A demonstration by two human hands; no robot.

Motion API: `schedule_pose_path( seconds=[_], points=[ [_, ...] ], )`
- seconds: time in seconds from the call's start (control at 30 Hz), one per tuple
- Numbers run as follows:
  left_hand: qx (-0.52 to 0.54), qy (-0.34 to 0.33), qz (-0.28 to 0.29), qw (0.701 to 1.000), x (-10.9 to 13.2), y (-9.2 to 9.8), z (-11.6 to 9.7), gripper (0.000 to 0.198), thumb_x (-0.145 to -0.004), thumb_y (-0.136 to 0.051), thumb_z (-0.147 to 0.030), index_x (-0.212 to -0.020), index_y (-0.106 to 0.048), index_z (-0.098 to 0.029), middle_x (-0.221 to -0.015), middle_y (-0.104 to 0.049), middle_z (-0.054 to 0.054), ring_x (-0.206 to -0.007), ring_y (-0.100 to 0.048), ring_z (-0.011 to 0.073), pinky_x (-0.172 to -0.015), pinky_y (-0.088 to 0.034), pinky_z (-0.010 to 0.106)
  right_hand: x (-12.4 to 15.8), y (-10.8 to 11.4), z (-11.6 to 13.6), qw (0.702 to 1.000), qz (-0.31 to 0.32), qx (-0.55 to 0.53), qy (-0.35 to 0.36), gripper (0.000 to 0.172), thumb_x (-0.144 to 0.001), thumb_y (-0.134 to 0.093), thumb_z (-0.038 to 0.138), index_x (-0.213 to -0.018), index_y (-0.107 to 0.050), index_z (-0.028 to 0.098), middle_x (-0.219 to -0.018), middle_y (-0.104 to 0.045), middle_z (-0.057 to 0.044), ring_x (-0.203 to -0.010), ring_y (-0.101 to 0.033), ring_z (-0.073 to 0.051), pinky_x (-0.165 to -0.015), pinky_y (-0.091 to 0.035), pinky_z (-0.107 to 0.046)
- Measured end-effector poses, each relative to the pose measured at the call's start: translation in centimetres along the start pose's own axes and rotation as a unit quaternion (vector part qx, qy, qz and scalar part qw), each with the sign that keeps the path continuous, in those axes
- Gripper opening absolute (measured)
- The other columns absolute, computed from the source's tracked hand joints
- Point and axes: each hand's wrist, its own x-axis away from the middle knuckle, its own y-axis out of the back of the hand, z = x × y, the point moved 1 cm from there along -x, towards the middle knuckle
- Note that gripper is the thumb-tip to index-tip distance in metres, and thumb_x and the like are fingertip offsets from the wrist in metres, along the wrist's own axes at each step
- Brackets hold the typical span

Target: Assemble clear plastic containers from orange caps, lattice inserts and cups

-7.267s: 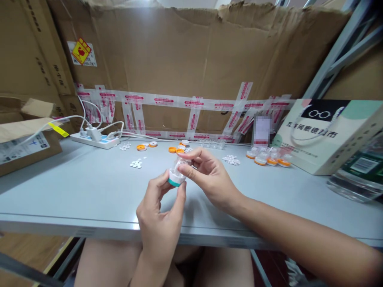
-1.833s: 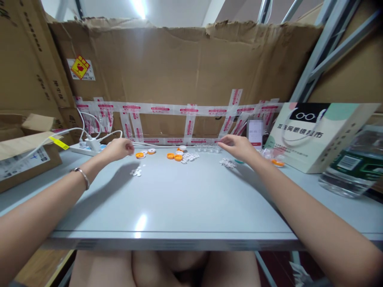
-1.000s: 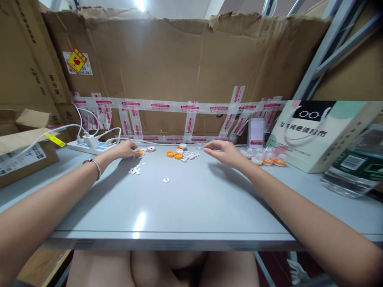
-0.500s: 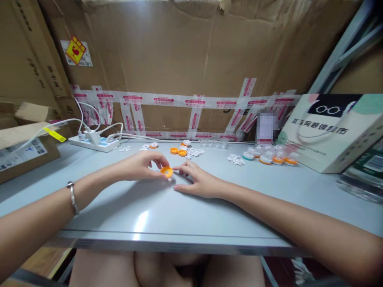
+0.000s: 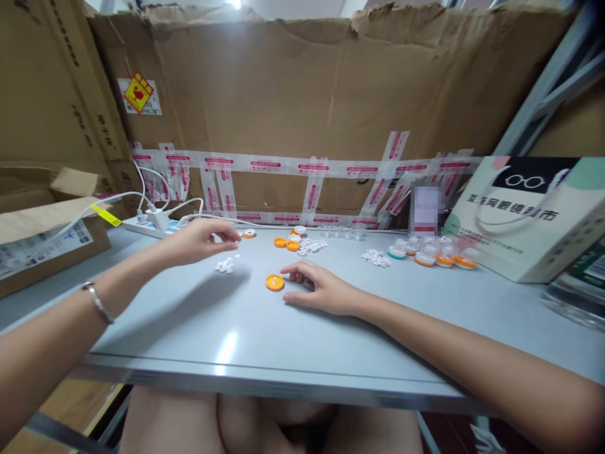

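An orange round cap (image 5: 275,282) lies flat on the table with a small whitish piece at its centre. Just right of it rests my right hand (image 5: 317,288), thumb and bent fingers apart, holding nothing. My left hand (image 5: 210,241) is raised off the table, farther back and to the left, with thumb and fingertips brought together. Whether a small piece sits between those fingertips is too blurred to tell. Below this hand is a small cluster of white round parts (image 5: 224,266). A white-and-orange disc (image 5: 248,233) lies just beyond its fingertips.
Orange caps (image 5: 286,244) and a pile of small white parts (image 5: 312,246) lie mid-back. Another white pile (image 5: 377,258) and clear-domed pieces (image 5: 437,252) are at right, by a paper bag (image 5: 515,214). A power strip (image 5: 142,225) and carton (image 5: 51,243) stand left.
My left hand has let go of the orange cap, now flat on the table, and moved back and left over the white parts. The right hand stays about where it was. The view has tilted up.
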Motion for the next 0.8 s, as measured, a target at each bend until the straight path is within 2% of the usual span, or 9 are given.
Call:
schedule_pose_path(
  seconds=[0.1,0.17,0.23,0.43,0.67,0.8],
  points=[
    [-0.037,0.078,0.033,0.996,1.5,1.9,4.5,0.031,-0.07,-0.055,-0.045,-0.081,-0.067,-0.018,-0.082,-0.07,0.005,-0.075,-0.061,0.0204,-0.066,-0.046,0.027,-0.5,0.0,0.2,1.0,0.005,0.001,-0.024,0.039,-0.074,-0.065,0.036,-0.107,-0.058,0.015,-0.095,-0.053,-0.006,-0.085,-0.051,-0.016,-0.078,-0.042,-0.031],
    [-0.053,0.116,0.048,0.991,2.7,2.1,6.7,0.03,-0.068,-0.054,-0.043,-0.079,-0.068,-0.019,-0.079,-0.07,0.005,-0.074,-0.062,0.021,-0.065,-0.045,0.027,-1.0,-0.2,0.5,1.0,0.011,0.011,-0.027,0.04,-0.073,-0.066,0.036,-0.107,-0.059,0.015,-0.093,-0.053,-0.005,-0.08,-0.05,-0.016,-0.076,-0.042,-0.03],
    [-0.06,0.133,0.055,0.988,3.6,1.7,8.0,0.029,-0.067,-0.054,-0.042,-0.078,-0.069,-0.019,-0.077,-0.071,0.005,-0.072,-0.062,0.0211,-0.064,-0.045,0.026,-1.6,-0.6,0.7,1.0,0.016,0.024,-0.012,0.04,-0.071,-0.068,0.035,-0.105,-0.06,0.015,-0.09,-0.052,-0.005,-0.078,-0.049,-0.015,-0.076,-0.042,-0.03],
    [-0.058,0.116,0.047,0.99,4.1,-0.2,8.5,0.031,-0.067,-0.055,-0.045,-0.082,-0.069,-0.021,-0.083,-0.072,0.002,-0.078,-0.063,0.0191,-0.067,-0.046,0.023,-2.0,-1.6,1.1,1.0,0.004,0.007,0.009,0.025,-0.075,-0.064,0.029,-0.096,-0.063,0.015,-0.087,-0.053,-0.004,-0.076,-0.048,-0.014,-0.075,-0.04,-0.028],
    [-0.077,0.1,0.007,0.992,4.1,-1.4,8.5,0.036,-0.072,-0.048,-0.047,-0.079,-0.068,-0.018,-0.081,-0.071,0.005,-0.074,-0.061,0.0191,-0.069,-0.045,0.025,-0.7,-0.9,1.5,0.989,0.13,-0.066,0.039,0.036,-0.068,-0.071,0.035,-0.097,-0.062,0.017,-0.086,-0.052,-0.001,-0.08,-0.046,-0.014,-0.074,-0.038,-0.025],
    [-0.105,0.073,-0.001,0.992,3.8,-1.7,7.9,0.037,-0.074,-0.045,-0.045,-0.078,-0.067,-0.016,-0.082,-0.069,0.007,-0.076,-0.058,0.02,-0.073,-0.043,0.028,-0.6,-0.5,1.4,0.984,0.161,-0.072,0.031,0.039,-0.066,-0.073,0.035,-0.098,-0.06,0.017,-0.086,-0.051,-0.001,-0.081,-0.044,-0.014,-0.074,-0.038,-0.024]
  ],
)
